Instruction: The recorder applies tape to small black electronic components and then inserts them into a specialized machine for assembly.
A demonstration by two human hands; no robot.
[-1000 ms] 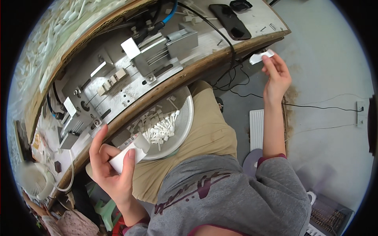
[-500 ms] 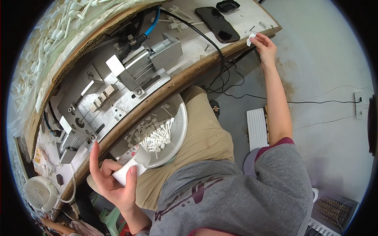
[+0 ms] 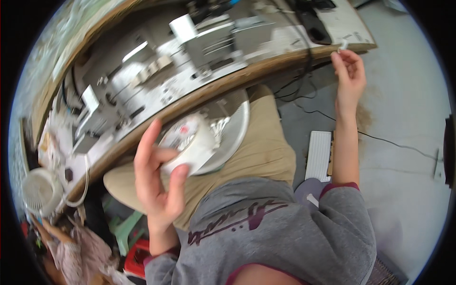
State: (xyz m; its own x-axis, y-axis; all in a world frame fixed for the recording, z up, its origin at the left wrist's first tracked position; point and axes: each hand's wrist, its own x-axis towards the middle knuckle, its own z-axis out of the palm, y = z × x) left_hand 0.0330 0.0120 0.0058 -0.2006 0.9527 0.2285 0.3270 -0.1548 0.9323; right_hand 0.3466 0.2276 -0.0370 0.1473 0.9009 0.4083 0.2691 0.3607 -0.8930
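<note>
A roll of white tape [image 3: 202,151] sits in my left hand [image 3: 160,183], pinched by the thumb and a curled finger while the index finger points upward. The roll is above a pale plastic basin [image 3: 243,124] on my lap, covering part of it. Small white plastic parts [image 3: 219,130] show in the basin beside the roll. My right hand [image 3: 350,78] is at the bench's front edge on the right, thumb and finger together. At their tips is a small white scrap [image 3: 343,45], blurred, near or touching the bench edge.
A metal fixture [image 3: 209,45] with blocks and clamps lies along the wooden bench edge [image 3: 199,92]. A dark phone [image 3: 316,31] rests at the far right. Cables hang below the bench. A white fan [image 3: 42,190] stands at left, near another person's arm [image 3: 57,232].
The view has shifted and blurred. My left hand has raised the tape roll and moved it rightward over the basin. My right hand stays by the bench edge, its fingers turned more upright.
</note>
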